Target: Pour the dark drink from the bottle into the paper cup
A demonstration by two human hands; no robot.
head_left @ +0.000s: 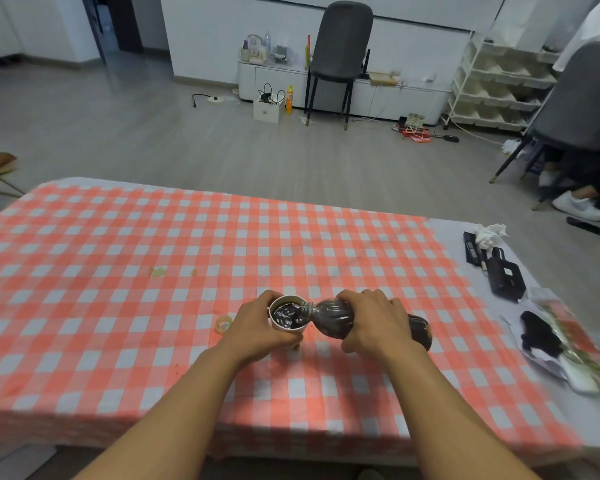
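Just left of the left hand (253, 336) lies a cap (223, 323) on the cloth (118, 271), that hand wraps the cup (288, 317), dark drink showing inside, and the right hand (374, 322) grasps the bottle (333, 318), tipped sideways with its mouth over the cup's rim.

Grey floor (118, 140), white walls (201, 32), dark chair (340, 46) before a low white cabinet (388, 98), checked tablecloth (153, 271).
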